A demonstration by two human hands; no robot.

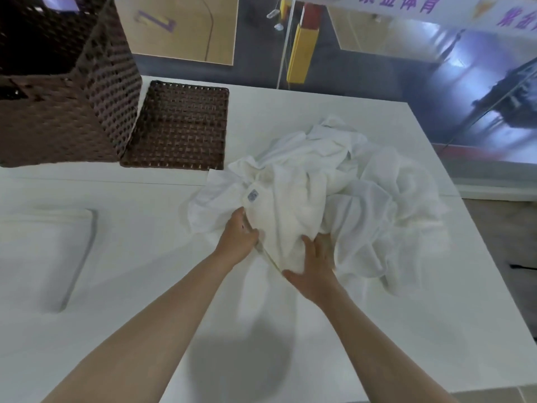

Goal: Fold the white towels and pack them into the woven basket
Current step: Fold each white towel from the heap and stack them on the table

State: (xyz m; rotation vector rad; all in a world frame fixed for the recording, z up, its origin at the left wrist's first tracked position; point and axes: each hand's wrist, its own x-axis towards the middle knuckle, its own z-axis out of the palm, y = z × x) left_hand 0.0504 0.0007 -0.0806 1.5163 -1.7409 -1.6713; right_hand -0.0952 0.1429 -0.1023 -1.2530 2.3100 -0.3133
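White towels (334,184) are lying heaped on the surface (145,286), right of the woven basket (66,91); my left hand (238,237) is pinching one's hem, my right hand (313,271) pressing flat, fingers apart; it looks soft, light, limp, best taken by its corners.

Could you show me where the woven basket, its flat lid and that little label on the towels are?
woven basket (96,112): head view, on its right side wall.
flat lid (180,126): head view, middle of its weave.
label (252,195): head view, centre of the tag.
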